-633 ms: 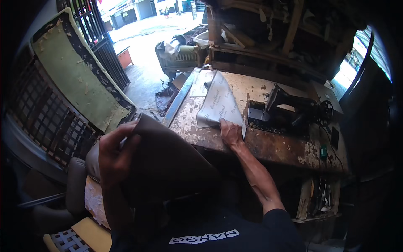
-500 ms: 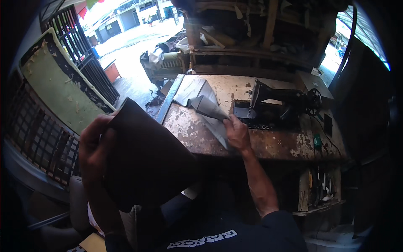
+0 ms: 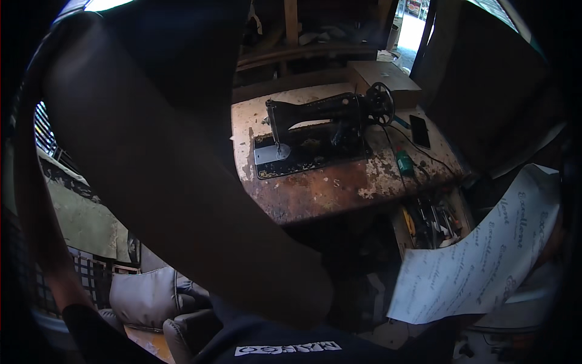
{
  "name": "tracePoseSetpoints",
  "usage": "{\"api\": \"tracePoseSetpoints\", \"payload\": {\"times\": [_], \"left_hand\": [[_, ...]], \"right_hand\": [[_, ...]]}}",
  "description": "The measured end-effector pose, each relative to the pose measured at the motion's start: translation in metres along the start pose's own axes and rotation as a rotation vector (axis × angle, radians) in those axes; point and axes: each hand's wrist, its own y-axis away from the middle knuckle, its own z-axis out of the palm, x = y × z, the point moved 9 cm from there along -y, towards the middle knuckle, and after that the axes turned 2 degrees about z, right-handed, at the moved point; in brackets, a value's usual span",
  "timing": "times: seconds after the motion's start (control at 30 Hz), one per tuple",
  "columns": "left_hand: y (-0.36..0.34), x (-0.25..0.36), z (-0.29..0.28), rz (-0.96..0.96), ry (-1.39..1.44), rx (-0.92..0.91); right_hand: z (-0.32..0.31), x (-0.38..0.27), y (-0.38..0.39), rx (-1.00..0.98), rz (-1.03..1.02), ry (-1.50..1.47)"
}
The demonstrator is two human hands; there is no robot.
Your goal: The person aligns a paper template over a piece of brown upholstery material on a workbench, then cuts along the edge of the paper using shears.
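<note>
A broad dark grey-brown sheet of material [image 3: 157, 182] fills the left and middle, raised high. My left forearm [image 3: 45, 242] runs up along its left edge; that hand's fingers are hidden in shadow at the top. At the far right, a pale sheet with repeated grey script [image 3: 467, 273] curves upward beside my right hand [image 3: 549, 246], mostly hidden at the rim, its fingers not visible. Between the two sheets, a black sewing machine [image 3: 315, 109] stands on a worn wooden table [image 3: 315, 200].
A cardboard box [image 3: 388, 76], black phone [image 3: 419, 132] and small green object [image 3: 404, 161] sit on the table. An open drawer of tools [image 3: 427, 221] is below. Padded brown cushions [image 3: 142, 294] and a pale upholstered panel [image 3: 85, 215] are at left, wooden shelving [image 3: 291, 24] behind.
My left arm has risen, lifting the dark sheet high across the left. The printed pale material has left the tabletop and is at the far right; my right hand moved outward. The view has shifted.
</note>
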Motion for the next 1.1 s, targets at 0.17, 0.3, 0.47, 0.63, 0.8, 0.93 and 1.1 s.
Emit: {"api": "tracePoseSetpoints", "payload": {"times": [0.17, 0.3, 0.47, 0.63, 0.8, 0.93, 1.1], "left_hand": [[-0.062, -0.148, 0.072, 0.032, -0.564, 0.045], [-0.002, -0.301, 0.154, -0.249, -0.61, 0.058], [0.23, -0.334, 0.251, -0.353, -0.612, 0.373], [0.382, -0.334, 0.28, -0.754, -0.618, 0.446], [0.388, -0.264, 0.295, -0.64, -0.517, 0.309], [0.373, -0.269, 0.307, -0.808, -0.259, 0.303], [0.316, -0.246, 0.281, -0.662, 0.846, 0.472]], "right_hand": [[0.024, 0.053, -0.033, -0.292, 0.093, 0.179], [0.047, 0.129, -0.037, -0.405, 0.1, 0.41], [0.044, 0.207, -0.007, -0.473, 0.175, 0.755], [0.017, 0.292, 0.006, -0.513, 0.068, 1.172], [0.074, 0.321, 0.057, -0.524, 0.28, 1.102], [0.052, 0.366, 0.07, -0.494, 0.03, 1.248], [0.069, 0.377, 0.081, -0.707, 0.034, 1.339]]}}
